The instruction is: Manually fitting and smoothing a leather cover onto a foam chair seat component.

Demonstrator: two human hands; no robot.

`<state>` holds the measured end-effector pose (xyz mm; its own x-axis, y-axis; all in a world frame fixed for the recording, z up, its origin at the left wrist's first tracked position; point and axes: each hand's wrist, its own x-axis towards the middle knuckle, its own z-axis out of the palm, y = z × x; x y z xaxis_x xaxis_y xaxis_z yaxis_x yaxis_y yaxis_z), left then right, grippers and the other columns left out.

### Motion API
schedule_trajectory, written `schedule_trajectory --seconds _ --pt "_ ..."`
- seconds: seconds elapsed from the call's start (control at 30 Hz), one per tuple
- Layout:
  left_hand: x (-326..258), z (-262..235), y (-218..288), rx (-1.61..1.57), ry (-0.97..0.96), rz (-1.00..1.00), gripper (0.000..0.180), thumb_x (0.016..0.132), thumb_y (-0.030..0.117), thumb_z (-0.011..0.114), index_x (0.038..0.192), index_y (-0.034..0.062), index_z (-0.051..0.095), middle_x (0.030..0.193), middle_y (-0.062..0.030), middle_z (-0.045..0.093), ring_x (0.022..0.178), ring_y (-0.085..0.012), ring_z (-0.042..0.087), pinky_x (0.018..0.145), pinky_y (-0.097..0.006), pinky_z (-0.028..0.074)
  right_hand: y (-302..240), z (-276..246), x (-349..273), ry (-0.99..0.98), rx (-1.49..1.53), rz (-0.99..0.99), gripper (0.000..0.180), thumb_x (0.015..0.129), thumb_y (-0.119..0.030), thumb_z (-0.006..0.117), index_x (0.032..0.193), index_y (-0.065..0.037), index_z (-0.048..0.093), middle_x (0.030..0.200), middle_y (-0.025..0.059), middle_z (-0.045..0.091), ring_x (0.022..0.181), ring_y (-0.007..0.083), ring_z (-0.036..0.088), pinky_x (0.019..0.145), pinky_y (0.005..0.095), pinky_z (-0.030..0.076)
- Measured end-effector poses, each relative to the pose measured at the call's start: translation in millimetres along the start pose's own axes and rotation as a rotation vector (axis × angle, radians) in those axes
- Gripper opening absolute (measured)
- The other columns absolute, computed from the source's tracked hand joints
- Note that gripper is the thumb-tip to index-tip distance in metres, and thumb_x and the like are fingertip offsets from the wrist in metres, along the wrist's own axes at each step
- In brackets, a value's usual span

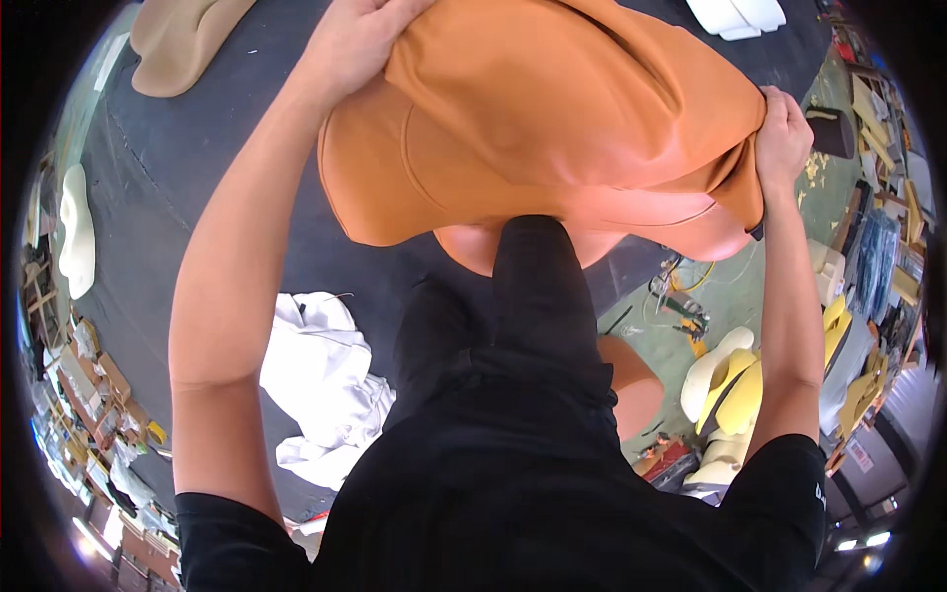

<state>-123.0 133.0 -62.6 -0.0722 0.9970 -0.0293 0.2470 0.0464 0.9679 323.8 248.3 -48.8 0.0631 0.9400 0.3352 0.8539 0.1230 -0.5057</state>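
A large orange leather cover [538,109] with curved seams lies in loose folds in front of me. At its upper left edge, my left hand [360,44] is closed on the leather; its fingertips are partly cut off by the top of the view. My right hand [782,138] grips the bunched right edge in a closed fist. Between the two hands the leather is drawn wide, with creases running toward the right. My black-trousered knee [533,252] meets the cover's near edge. What lies beneath the leather is hidden.
The cover rests over a dark table [187,158]. Around it are a brown padded piece [187,44], a white foam piece [76,232] and a crumpled white cloth [321,380]. Yellow-and-black padded pieces [732,390], a rounded orange piece [634,385] and a hose-fed tool [686,311] sit lower right.
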Motion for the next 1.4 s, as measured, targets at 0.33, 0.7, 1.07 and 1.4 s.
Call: schedule_trajectory --seconds 0.33,0.7,1.07,1.4 --pt "-0.7 -13.7 -23.2 0.015 -0.038 -0.071 0.048 0.107 0.042 0.062 0.110 -0.0038 0.074 0.095 -0.0008 0.074 0.087 -0.0080 0.066 0.082 -0.027 0.053 -10.7 -7.0 -8.5 0.033 0.033 -0.041 0.040 0.102 -0.038 0.057 0.109 -0.005 0.079 0.101 0.0168 0.078 0.097 0.0291 0.074 0.090 0.0357 0.054" --pt "-4.2 -33.5 -54.3 -0.209 0.026 -0.040 0.040 0.109 0.032 0.064 0.083 0.0034 0.072 0.077 0.0080 0.065 0.071 -0.0027 0.055 0.063 -0.024 0.046 -26.3 15.8 13.2 0.004 0.018 -0.126 0.038 0.103 -0.037 0.060 0.112 -0.005 0.078 0.097 0.0114 0.079 0.092 0.0178 0.071 0.086 0.0301 0.052" --pt "-13.3 -41.7 -47.3 -0.128 -0.059 -0.099 0.041 0.109 0.037 0.062 0.107 -0.0025 0.074 0.097 -0.0004 0.074 0.087 -0.0053 0.065 0.080 -0.024 0.053 -44.5 -2.1 -7.7 0.009 -0.010 -0.089 0.040 0.100 -0.039 0.056 0.108 -0.007 0.078 0.098 0.0204 0.076 0.095 0.0352 0.074 0.086 0.0403 0.054" --pt "-12.6 -33.7 -47.5 -0.078 0.073 -0.108 0.045 0.107 0.038 0.064 0.098 -0.0052 0.075 0.087 0.0004 0.073 0.078 -0.0064 0.061 0.074 -0.026 0.051 -44.7 13.3 -1.6 -0.026 -0.017 -0.071 0.038 0.099 -0.039 0.056 0.106 -0.009 0.079 0.098 0.0212 0.076 0.097 0.0383 0.073 0.086 0.0429 0.055"
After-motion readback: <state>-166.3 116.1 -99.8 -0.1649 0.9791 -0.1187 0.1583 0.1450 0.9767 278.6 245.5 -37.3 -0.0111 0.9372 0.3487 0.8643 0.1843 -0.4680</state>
